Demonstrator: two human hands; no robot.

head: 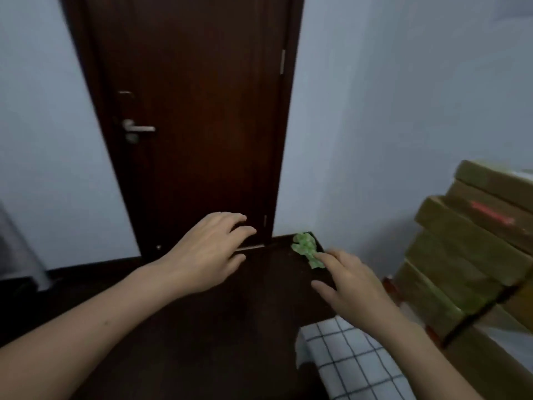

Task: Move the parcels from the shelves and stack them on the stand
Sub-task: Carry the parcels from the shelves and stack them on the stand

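A stack of several brown cardboard parcels (473,249) stands at the right edge, one with a red mark on its side. What the stack rests on is hidden. My left hand (207,255) is stretched forward in mid-air in front of the door, fingers spread, holding nothing. My right hand (352,281) reaches forward lower right, fingers apart and empty, left of the stack and not touching it. No shelves are in view.
A dark brown door (196,111) with a metal handle (138,129) faces me, shut. A crumpled green scrap (306,248) lies on the dark floor (230,327) by the wall corner. A white checked cloth (352,365) lies bottom centre-right. Pale walls stand on both sides.
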